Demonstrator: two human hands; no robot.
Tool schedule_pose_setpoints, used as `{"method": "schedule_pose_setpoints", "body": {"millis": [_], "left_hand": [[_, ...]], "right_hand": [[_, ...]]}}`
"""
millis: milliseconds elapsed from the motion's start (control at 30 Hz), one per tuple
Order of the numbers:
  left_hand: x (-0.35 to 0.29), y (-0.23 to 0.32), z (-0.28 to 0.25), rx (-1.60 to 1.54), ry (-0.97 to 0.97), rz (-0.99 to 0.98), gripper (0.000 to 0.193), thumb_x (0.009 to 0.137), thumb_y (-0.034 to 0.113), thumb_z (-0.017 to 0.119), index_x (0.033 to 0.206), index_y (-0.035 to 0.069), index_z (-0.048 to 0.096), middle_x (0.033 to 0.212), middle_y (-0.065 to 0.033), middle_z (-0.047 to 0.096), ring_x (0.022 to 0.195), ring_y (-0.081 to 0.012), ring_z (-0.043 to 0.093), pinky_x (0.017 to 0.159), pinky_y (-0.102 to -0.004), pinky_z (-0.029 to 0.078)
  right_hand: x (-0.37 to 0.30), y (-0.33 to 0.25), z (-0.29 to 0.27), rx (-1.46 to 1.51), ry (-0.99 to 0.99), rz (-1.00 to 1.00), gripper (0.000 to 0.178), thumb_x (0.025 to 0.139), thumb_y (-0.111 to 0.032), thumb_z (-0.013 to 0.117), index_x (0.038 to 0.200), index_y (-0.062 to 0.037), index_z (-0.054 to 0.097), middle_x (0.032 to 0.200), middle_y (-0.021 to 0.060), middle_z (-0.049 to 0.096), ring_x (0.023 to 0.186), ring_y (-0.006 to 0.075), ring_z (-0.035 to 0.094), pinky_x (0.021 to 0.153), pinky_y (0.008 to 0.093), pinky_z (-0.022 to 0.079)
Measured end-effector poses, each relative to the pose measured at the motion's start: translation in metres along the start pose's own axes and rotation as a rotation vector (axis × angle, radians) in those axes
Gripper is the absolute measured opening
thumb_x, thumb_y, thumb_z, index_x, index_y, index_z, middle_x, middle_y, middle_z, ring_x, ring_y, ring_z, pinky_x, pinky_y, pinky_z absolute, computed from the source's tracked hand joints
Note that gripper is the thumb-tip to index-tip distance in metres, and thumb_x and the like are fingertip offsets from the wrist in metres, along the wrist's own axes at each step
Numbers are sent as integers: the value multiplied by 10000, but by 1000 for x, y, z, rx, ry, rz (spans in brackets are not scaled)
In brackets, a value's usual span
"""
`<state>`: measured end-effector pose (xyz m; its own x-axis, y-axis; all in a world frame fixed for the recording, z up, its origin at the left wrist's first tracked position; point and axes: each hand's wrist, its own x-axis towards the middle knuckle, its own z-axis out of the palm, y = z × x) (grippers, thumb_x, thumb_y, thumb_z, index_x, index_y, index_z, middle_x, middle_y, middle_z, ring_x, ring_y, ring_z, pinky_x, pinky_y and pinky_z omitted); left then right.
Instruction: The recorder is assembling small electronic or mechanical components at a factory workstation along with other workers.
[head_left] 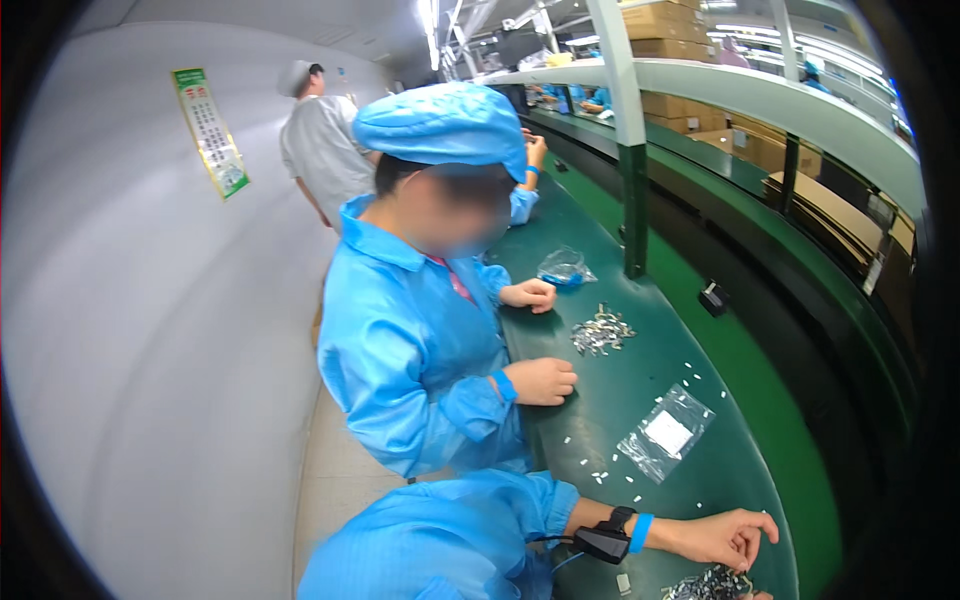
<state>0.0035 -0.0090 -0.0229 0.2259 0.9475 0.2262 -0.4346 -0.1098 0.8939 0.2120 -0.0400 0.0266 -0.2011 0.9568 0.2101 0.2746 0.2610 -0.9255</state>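
My left hand [725, 538] reaches in from the lower edge in a blue sleeve, with a blue wristband and a black device [604, 540] strapped to the wrist. Its fingers are curled, the thumb and fingertips close together over a pile of small dark and silvery metal parts [708, 583]. Whatever sits between the fingertips is too small to make out. At the very bottom edge, beside the pile, a sliver of my right hand [760, 596] shows; its fingers are cut off. A small pale piece [624, 584] lies left of the pile.
On the green bench [560, 440] lie a clear bag with a white label [668, 432], scattered white bits, another metal-parts pile [602, 331] and a crumpled clear bag [566, 266]. A co-worker in blue [420, 300] stands close at left, hands resting by the bench edge. A post [634, 200] rises beyond.
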Motion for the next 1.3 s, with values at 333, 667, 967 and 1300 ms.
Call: {"method": "schedule_pose_setpoints", "body": {"millis": [333,667,967,1300], "left_hand": [[-1,-4,-4,-26,15,27,487,841,-49,692,1277,-19,475,827,-83,672,742,-86,654,685,-204,526],[-2,2,-3,-50,47,-17,468,866,-19,676,1290,-15,477,823,-67,643,743,-87,642,688,-220,518],[-2,-3,-5,24,28,19,485,855,-7,702,1288,-9,482,837,-60,642,753,-70,616,688,-206,500],[-2,-3,-7,5,36,19,491,852,-27,691,1294,-15,478,848,-70,655,750,-72,626,678,-202,501]], "right_hand": [[2,-3,2,-34,-5,-52,140,1038,-109,642,1016,8,569,943,94,546,878,215,517,844,351,461],[3,-6,0,-34,-12,-2,160,1044,-130,637,1007,7,564,932,91,539,865,211,508,836,349,459],[3,-8,2,-96,-54,-4,182,1051,-155,626,1009,7,555,920,88,534,869,213,493,837,349,453],[3,-11,1,-75,-63,23,176,1050,-150,625,1013,9,560,949,91,545,894,216,505,864,356,451]]}}
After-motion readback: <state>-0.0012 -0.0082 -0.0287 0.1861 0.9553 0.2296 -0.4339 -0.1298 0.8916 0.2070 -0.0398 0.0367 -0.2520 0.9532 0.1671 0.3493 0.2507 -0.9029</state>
